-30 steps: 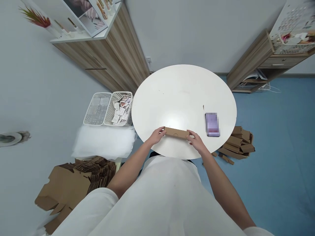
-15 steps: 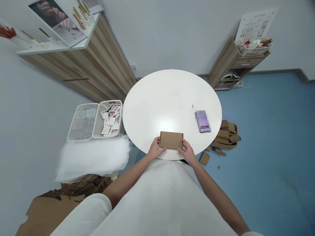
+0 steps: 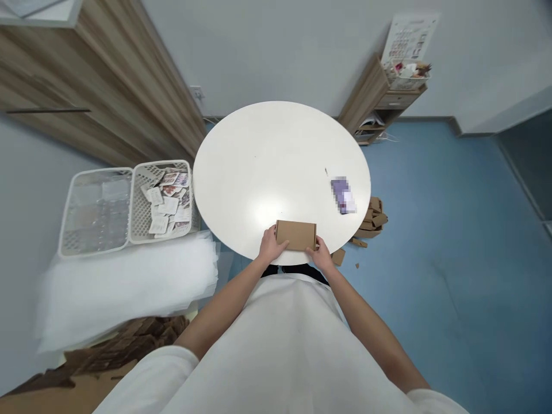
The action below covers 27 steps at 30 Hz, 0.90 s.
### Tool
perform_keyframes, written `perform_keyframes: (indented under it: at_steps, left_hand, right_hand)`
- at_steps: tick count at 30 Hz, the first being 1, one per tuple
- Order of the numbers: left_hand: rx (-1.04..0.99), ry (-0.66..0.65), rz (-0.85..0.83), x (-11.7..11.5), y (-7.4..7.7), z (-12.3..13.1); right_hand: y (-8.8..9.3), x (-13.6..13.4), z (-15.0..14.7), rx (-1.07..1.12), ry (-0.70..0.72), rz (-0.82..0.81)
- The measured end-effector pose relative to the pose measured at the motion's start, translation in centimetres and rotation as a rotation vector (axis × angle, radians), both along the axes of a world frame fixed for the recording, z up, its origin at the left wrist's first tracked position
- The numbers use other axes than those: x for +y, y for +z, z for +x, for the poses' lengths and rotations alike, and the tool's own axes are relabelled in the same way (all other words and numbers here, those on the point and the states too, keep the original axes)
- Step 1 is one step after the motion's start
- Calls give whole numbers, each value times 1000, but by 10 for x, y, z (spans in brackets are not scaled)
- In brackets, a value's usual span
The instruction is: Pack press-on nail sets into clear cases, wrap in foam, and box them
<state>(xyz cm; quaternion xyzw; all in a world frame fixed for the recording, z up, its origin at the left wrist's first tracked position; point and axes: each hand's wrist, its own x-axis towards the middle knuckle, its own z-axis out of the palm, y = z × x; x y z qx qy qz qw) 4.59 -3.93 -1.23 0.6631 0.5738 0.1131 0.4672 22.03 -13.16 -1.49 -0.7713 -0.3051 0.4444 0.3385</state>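
Note:
A closed brown cardboard box [image 3: 296, 236], flat and rectangular, is at the near edge of the round white table [image 3: 276, 144]. My left hand [image 3: 271, 244] grips its left end, thumb along the near side and fingers round the far corner. At the right end, my right hand [image 3: 319, 253] holds the near corner between thumb and fingers. Whether the box rests fully on the tabletop I cannot tell. Farther right on the table lies a purple item [image 3: 342, 194], blurred into blocks, with a small dark thing [image 3: 326, 171] beside it.
Left of the table stand a white basket of printed cards [image 3: 166, 201] and a basket of clear plastic packs [image 3: 99, 210]. White sheets [image 3: 133, 282] and flattened cardboard [image 3: 125, 345] are nearer me. Small cardboard boxes [image 3: 373, 218] sit on the floor at right, below a wooden shelf unit [image 3: 366, 98].
The camera view has shifted, so the table sits farther left and higher in the picture. Both hands keep hold of the box; my right hand has slid toward its near corner.

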Motion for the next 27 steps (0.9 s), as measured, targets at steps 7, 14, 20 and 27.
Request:
perform_keyframes:
  at_steps: [7,14,20,27]
  left_hand:
    - [-4,-35,-35,-17,3,8]
    - [-45,-126,-78,-38,22,65]
    - [-23,-344,-146,-45,32,156]
    - [-54,-464,-279,-61,7,314]
  right_hand:
    - [10,-10,5,-118,-78,-49]
    - [28,-30,59,-262,-212,-54]
    - [18,-76,144,-270,-326,-80]
    - [-10,-114,280,-308,-489,-156]
